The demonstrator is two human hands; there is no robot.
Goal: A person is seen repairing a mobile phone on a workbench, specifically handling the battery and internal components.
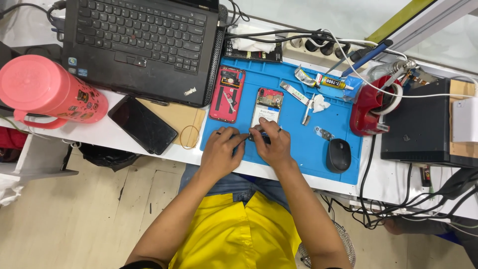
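the left hand [220, 151] rests on the near edge of a blue work mat [298, 144], fingers curled together around a thin dark tool [240, 140] whose tip points right, toward the bottom end of an opened phone [265, 110]. the right hand [272, 142] sits just beside it, fingers bent and pressed down on the lower end of that phone; whether it pinches something small there i cannot tell. the two hands almost touch each other over the phone's bottom edge.

the opened phone lies face down on the mat, upright from the wearer's view, its white battery showing and a red frame around the top. just to its left lies a red back cover [227, 94], also on the mat, with small parts resting inside it. to the right of the phone are a strip-shaped tool, a crumpled bit of white tissue [320, 103] and a small glue tube [332, 82]. a black mouse [338, 155] sits on the mat's near right corner.

beyond the mat's right edge stands a red tape dispenser [367, 107], and past it a black box [420, 127]. left of the mat lie a rubber band on a tan board and a dark phone [142, 124] with a black screen. behind these sits a black laptop [144, 45], and at the far left a pink bottle [47, 89] lies on its side.
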